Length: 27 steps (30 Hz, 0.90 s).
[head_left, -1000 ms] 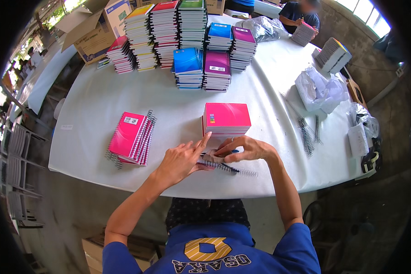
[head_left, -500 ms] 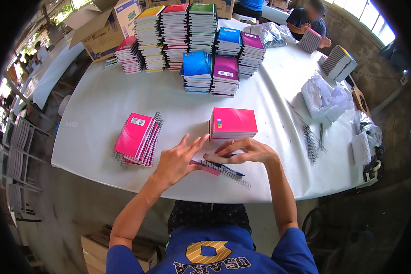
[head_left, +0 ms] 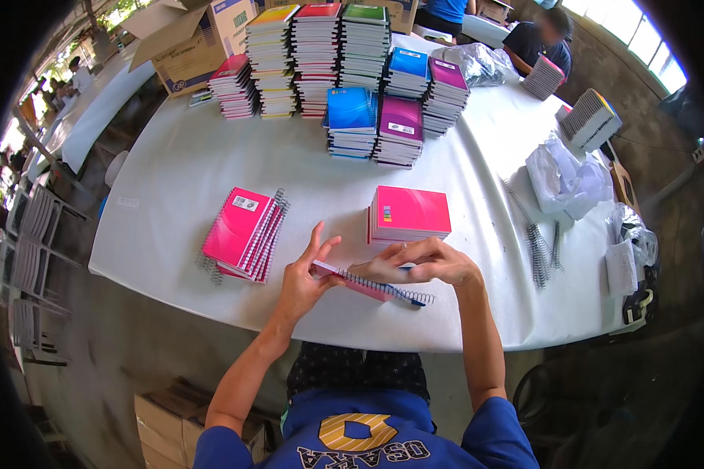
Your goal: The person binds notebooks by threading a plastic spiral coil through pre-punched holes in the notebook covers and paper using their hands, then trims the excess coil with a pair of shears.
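Near the table's front edge, my left hand (head_left: 307,275) grips the left end of a small pink notebook (head_left: 374,291), tilted on its edge; one or two of its fingers point up. A metal spiral coil (head_left: 411,297) runs along the notebook's upper edge and sticks out past its right end. Over that coil hovers my right hand (head_left: 436,261), its fingers bent and smeared by motion, so their hold is unclear. A dark blue pen-like stick (head_left: 416,302) lies beside the coil's right end. Just beyond my hands stands a block of pink notebooks (head_left: 411,211) with no coils showing.
Left of my hands lies a pile of coiled pink notebooks (head_left: 241,228). Tall stacks of coloured notebooks (head_left: 315,66) stand at the back, beside an open cardboard box (head_left: 184,59). Loose coils (head_left: 536,254) and a white plastic-lined container (head_left: 559,184) are at right. A person (head_left: 536,43) sits far right.
The held notebook has been raised and tilted, showing more of its pink side. My left hand has turned more upright. My right hand has shifted slightly along the coil. The whole view has shifted a little.
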Motion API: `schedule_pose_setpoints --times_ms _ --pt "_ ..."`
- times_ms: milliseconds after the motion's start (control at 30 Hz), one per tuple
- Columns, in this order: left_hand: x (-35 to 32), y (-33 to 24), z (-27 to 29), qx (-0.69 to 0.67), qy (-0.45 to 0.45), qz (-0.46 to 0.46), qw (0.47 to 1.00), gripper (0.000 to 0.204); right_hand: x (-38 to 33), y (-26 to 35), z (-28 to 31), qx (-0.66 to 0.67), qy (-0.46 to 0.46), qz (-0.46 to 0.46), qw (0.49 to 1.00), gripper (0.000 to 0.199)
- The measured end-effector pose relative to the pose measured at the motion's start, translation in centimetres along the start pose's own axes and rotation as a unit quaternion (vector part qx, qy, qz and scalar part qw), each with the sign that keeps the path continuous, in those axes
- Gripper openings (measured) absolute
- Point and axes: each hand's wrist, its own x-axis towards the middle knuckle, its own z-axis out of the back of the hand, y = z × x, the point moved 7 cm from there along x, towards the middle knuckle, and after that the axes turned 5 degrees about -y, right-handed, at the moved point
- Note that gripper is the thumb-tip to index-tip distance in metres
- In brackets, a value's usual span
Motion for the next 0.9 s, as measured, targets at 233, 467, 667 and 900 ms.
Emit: schedule_pose_setpoints --times_ms 233,467,667,900 --pt "-0.2 -0.1 0.5 -0.003 0.004 0.008 1.000 0.107 1.8 0.9 -1.2 -0.139 -0.006 -0.103 0.985 0.043" --pt "-0.1 0.1 0.6 0.013 0.005 -0.046 0.999 0.109 2.3 0.3 -1.8 -0.111 -0.010 -0.086 0.990 0.041" --pt "0.4 -0.2 1.7 -0.043 0.078 -0.035 0.995 0.093 -2.7 3.6 0.6 -0.166 -0.090 -0.041 0.981 0.036" --pt "0.7 -3.4 2.2 -0.126 0.138 0.036 0.982 0.060 -12.4 3.1 3.5 -0.628 -0.302 -0.116 0.707 0.036"
